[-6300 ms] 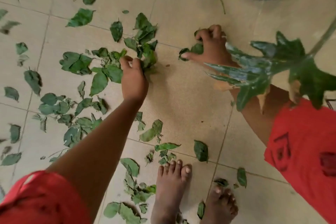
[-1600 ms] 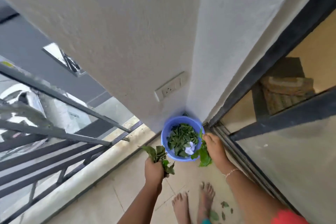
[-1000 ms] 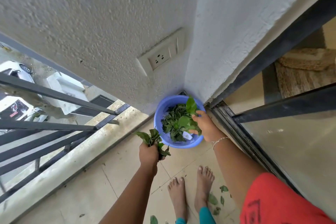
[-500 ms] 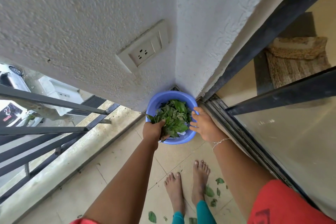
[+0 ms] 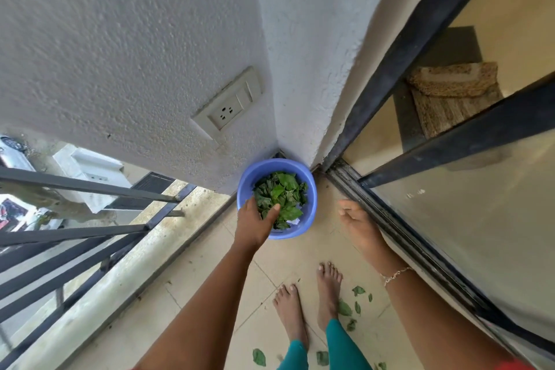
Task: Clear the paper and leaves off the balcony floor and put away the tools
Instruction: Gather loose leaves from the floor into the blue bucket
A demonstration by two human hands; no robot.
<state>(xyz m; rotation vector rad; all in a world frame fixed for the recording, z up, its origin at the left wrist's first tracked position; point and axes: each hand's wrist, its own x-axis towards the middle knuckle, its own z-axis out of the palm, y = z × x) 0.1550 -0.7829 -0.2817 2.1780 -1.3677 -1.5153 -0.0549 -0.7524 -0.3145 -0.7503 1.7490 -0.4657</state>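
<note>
A blue plastic bucket [image 5: 310, 204] stands on the balcony floor in the corner of the white wall. It holds a pile of green leaves [image 5: 283, 194] with a scrap of white paper [image 5: 295, 221] at the near side. My left hand [image 5: 255, 221] reaches over the bucket's near rim, fingers spread above the leaves and holding nothing. My right hand [image 5: 357, 227] hangs empty to the right of the bucket with relaxed fingers. A few green leaves [image 5: 345, 308] lie on the tiles by my bare feet.
A sliding glass door with a dark frame and floor track [image 5: 399, 237] runs along the right. A black metal railing [image 5: 75, 237] over a concrete kerb closes off the left. A wall socket [image 5: 229, 106] sits above the bucket. More leaves [image 5: 259, 357] lie behind my feet.
My right hand dropped its leaves in the bucket and has drawn back to the right. My left hand has let its bunch go over the bucket and is now open.
</note>
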